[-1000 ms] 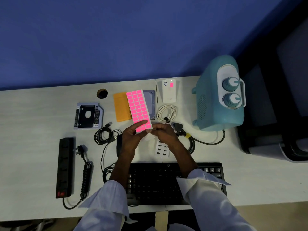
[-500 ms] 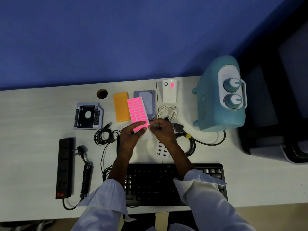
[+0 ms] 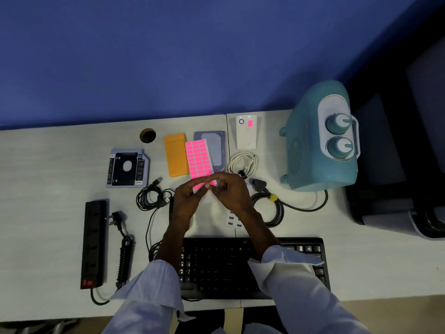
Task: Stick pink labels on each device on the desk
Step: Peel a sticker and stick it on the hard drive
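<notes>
Standing by the counter [image 3: 48, 165], I see both hands meet just above the black keyboard [image 3: 252, 266], which I'll use as my landmark. The left hand [image 3: 185, 201] pinches the lower end of the pink label sheet [image 3: 198, 157] between thumb and fingers, holding it tilted up off the counter. The right hand [image 3: 231, 191] has its fingers curled and pressed together at the sheet's bottom corner, seemingly picking at one label; whether a label is already lifted free I cannot tell, since the fingertips cover it.

Beyond the keyboard, at the far edge, the white adapter [image 3: 246, 133] already carries a pink label [image 3: 250, 123]. The grey hard drive [image 3: 214, 150] and orange case [image 3: 175, 155] behind the sheet, the drive caddy [image 3: 127, 168] further left, the black power strip [image 3: 92, 244] left of the keyboard, and the teal heater [image 3: 317, 141] to the right show no label.

My judgement: this is the peeling step, early in the job. Next comes lifting one label cleanly and pressing it flat onto an unlabelled device, probably the nearby hard drive.
</notes>
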Available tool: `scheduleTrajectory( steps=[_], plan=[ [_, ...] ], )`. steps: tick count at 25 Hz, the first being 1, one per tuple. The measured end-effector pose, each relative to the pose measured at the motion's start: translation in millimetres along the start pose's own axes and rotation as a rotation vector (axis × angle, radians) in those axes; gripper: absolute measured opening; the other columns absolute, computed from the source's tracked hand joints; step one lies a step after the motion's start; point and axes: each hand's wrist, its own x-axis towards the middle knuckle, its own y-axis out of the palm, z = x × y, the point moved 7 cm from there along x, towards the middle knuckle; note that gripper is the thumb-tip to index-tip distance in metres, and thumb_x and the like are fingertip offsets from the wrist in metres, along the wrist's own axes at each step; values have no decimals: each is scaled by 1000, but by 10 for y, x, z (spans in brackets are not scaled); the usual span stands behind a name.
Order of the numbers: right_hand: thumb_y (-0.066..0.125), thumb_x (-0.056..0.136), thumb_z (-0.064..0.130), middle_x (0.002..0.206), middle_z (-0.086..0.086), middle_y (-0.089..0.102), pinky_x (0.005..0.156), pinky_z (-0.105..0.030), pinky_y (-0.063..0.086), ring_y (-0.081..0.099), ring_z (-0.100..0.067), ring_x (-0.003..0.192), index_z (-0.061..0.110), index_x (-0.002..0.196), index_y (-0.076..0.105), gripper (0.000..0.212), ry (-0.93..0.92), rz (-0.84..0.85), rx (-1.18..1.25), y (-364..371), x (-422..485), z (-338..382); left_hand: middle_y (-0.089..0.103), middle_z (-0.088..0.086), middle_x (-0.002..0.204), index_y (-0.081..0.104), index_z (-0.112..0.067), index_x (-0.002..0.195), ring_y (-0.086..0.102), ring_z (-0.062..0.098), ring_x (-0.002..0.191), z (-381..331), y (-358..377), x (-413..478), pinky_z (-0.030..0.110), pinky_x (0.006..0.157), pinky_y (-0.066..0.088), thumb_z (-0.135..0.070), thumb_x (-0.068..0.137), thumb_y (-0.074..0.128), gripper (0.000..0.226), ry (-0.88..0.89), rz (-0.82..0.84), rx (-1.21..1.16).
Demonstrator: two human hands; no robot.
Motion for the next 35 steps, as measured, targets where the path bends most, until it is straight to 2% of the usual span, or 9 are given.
scheduleTrajectory(
  steps=[5,8,11,13,16,21,26,30,35],
  plan=[
    [74,83,19,69,21,62,64,-19,46,56,1,58,22,92,79,10,-12,61,-63,54,73,56,72,3,118,70,-11,120,66,12,112,-65,20,47,21,97,48,-12,93,66,28,5,62,90],
    [71,84,5,77,5,71,65,-28,52,65,-12,67,11,88,76,9,71,-20,135,22,113,52,75,-1,99,69,-21,121,63,-1,80,-108,-6,54,5,76,45,-14,93,66,29,-5,62,275],
    [63,88,-3,80,-7,69,52,-17,46,61,-3,57,-3,96,70,11,265,-164,518,-116,132,-16,69,-11,119,57,-25,135,56,-23,97,-82,-1,9,12,92,48,-9,89,70,51,-40,200,328],
    [60,89,-5,78,-9,68,43,-13,40,56,1,46,-8,99,67,12,333,-184,618,-192,171,-23,73,-14,101,46,-32,143,65,-11,90,74,-38,-51,16,84,52,-12,82,78,71,-121,285,275],
    [63,88,-4,79,-7,71,44,-14,44,57,-1,44,-5,98,70,12,329,-214,614,-274,312,-39,61,-9,68,56,-38,134,57,3,63,143,-279,-46,22,68,50,-32,77,83,63,-56,82,504],
    [73,85,7,78,-6,74,53,-24,54,68,-10,62,9,95,76,11,201,-236,410,-265,601,-3,75,0,86,74,-16,100,66,12,73,-330,-287,276,24,64,48,-20,89,71,12,34,-147,363],
    [75,81,7,80,6,73,74,-16,55,68,1,73,13,88,78,10,116,-299,239,-217,826,78,71,-4,61,76,-14,86,64,8,52,-605,-4,847,20,49,49,-19,90,70,9,-164,-127,96],
    [77,79,8,76,8,72,72,-9,50,66,7,69,12,84,78,7,89,-324,207,-238,1048,121,73,-7,67,76,-16,90,65,7,55,-626,-4,1194,19,55,54,-12,85,75,7,-94,-109,111],
    [72,77,1,79,3,76,76,-16,55,69,-3,71,11,83,80,14,8,-299,123,-174,1163,131,76,16,88,77,-3,97,65,13,62,-558,-93,1518,31,70,54,-4,82,75,15,-21,-76,254]
  ],
)
